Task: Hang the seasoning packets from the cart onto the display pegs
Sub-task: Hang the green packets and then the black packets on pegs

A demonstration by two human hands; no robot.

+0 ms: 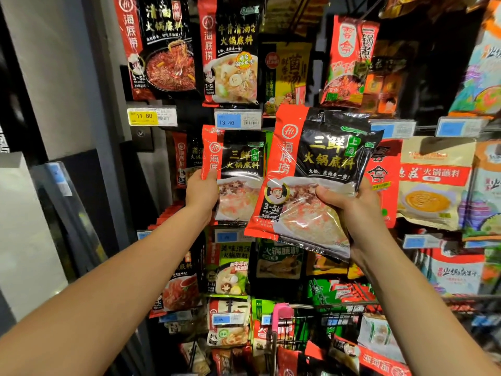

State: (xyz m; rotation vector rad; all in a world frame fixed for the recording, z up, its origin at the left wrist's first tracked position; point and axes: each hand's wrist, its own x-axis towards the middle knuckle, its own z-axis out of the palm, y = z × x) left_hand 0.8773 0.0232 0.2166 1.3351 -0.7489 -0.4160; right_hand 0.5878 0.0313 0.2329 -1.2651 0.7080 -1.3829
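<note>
A: Biggest thing first: what about the display wall (423, 50)?
B: It's crowded with hanging bags, edge to edge. Just toward 3 o'clock from centre, the right hand (352, 210) grips a stack of seasoning packets (311, 164). The thumb presses across the front and the fingers wrap behind. At 9 o'clock from that, the left hand (202, 191) pinches the red edge of a hung packet (238, 169), thumb in front, fingers hidden behind.
A: What could go wrong?
B: I'd judge the stack may fan apart. Its slick film layers sit offset, so only some holes might catch the peg and the rest would drop. The peg itself is hidden, which makes aiming blind. The stack's top could also snag the price tag (238, 120) at 12 o'clock.
A: How does the stack lie?
B: Its long axis runs from 7 o'clock to 1 o'clock, top edge toward 1. The printed face is toward the camera, with the red band on the 9 o'clock side. The cart (349, 303) sits at 6 o'clock.
</note>
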